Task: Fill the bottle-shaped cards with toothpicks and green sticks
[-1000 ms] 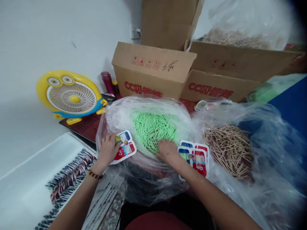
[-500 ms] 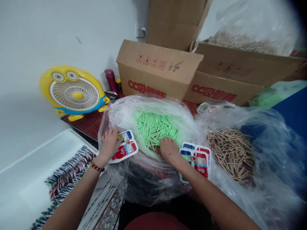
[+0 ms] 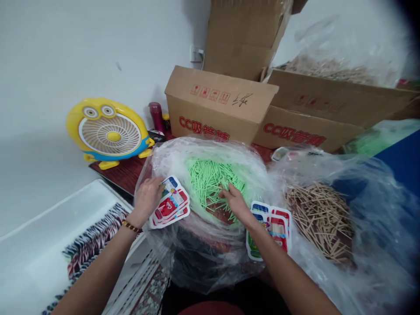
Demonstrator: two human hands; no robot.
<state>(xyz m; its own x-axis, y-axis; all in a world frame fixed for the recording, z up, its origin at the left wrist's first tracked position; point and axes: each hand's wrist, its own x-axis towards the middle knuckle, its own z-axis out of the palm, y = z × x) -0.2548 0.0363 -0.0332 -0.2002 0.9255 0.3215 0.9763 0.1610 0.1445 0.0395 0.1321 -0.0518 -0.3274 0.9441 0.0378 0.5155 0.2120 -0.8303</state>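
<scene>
My left hand (image 3: 148,195) is closed on the edge of several flat bottle-shaped cola packs (image 3: 170,205), slightly fanned out at the left rim of a clear plastic bag (image 3: 157,153). In that bag lies a heap of thin green candy straws (image 3: 210,177). My right hand (image 3: 234,199) is over the right side of the heap, its fingers pinched on a few green straws, partly hidden. Below my right wrist, more cola packs (image 3: 278,223) lie overlapping between the two bags, partly covered by my forearm.
A second clear bag on the right holds tan straws (image 3: 321,218). Cardboard boxes (image 3: 216,105) stand behind. A yellow fan (image 3: 113,135) and a dark red bottle (image 3: 156,116) stand at back left. Rows of packs (image 3: 98,240) fill part of a white foam bin (image 3: 39,245).
My right hand has risen a little from the green straws, and a brown patch beneath shows more. The packs in my left hand have spread apart. The whole view has shifted slightly.
</scene>
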